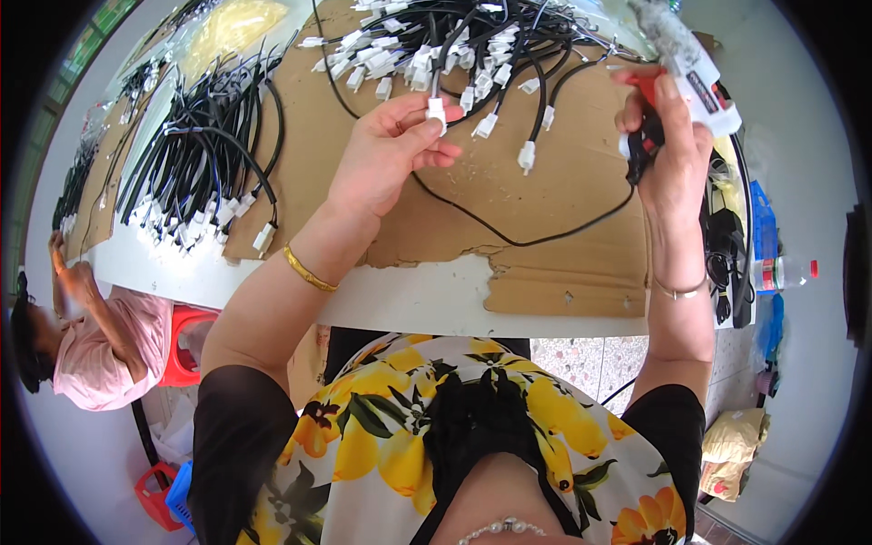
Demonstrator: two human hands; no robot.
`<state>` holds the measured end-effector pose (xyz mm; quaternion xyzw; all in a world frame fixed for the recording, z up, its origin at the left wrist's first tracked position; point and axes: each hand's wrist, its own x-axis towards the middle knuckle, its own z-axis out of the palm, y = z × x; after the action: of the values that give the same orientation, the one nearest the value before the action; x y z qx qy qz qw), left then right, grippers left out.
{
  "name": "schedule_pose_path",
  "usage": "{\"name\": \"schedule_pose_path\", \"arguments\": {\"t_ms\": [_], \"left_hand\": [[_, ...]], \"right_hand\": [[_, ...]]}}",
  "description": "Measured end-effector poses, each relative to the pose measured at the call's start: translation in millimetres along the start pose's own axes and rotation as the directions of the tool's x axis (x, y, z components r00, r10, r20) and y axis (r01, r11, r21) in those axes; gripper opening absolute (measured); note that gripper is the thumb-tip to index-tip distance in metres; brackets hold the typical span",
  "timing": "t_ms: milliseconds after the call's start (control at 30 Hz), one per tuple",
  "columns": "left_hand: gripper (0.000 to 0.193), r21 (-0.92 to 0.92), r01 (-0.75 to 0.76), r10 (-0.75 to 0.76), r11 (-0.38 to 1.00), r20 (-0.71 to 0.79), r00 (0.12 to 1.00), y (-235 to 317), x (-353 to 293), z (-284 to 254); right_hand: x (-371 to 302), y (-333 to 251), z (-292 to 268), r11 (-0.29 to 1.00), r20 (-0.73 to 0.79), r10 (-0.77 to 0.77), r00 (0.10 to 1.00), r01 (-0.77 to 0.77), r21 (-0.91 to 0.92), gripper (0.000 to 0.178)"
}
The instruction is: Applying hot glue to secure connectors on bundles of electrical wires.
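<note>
My left hand (392,145) pinches a white plastic connector (436,113) on the end of a black cable, over the brown cardboard (554,204). In my right hand (674,154) is a white and red hot glue gun (701,91), raised at the right side of the table, with a finger by its red trigger. Its black cord (536,243) loops across the cardboard toward my left hand. Beyond both hands lies a heap of black cables with white connectors (418,73). The tip of the glue gun is hard to make out.
Another bundle of black cables (204,136) rests on the left, connectors toward me. A yellowish plastic bag (232,36) lies behind it. At far left sits another person in a pink top (113,354). A clear bottle with a red cap (790,272) is beyond the table's right edge.
</note>
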<state>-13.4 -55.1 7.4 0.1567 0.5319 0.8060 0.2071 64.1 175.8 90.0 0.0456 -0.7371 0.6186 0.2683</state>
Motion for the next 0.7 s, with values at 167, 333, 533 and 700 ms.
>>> {"name": "schedule_pose_path", "arguments": {"t_ms": [167, 333, 533, 700], "left_hand": [[0.024, 0.028, -0.031, 0.034, 0.999, -0.087, 0.996, -6.3, -8.4, 1.3], [0.022, 0.116, -0.195, 0.209, 0.974, -0.122, 0.97, -16.0, -6.0, -2.2], [0.023, 0.257, -0.257, 0.285, 0.932, -0.078, 0.955, -16.3, 0.6, -9.6], [0.022, 0.281, -0.308, 0.344, 0.909, -0.09, 0.935, -22.5, -1.6, -11.5]], "right_hand": [[-32.9, 10.8, 22.9, 0.996, 0.293, 0.089, 0.952, -0.08, -0.044, 0.029], [-38.5, 29.1, 32.3, 0.972, 0.379, 0.233, 0.895, -0.22, -0.079, 0.032], [-40.4, 42.2, 35.9, 0.951, 0.366, 0.309, 0.878, -0.29, -0.107, 0.028], [-38.7, 45.7, 35.8, 0.945, 0.393, 0.327, 0.859, -0.291, -0.151, 0.025]]}}
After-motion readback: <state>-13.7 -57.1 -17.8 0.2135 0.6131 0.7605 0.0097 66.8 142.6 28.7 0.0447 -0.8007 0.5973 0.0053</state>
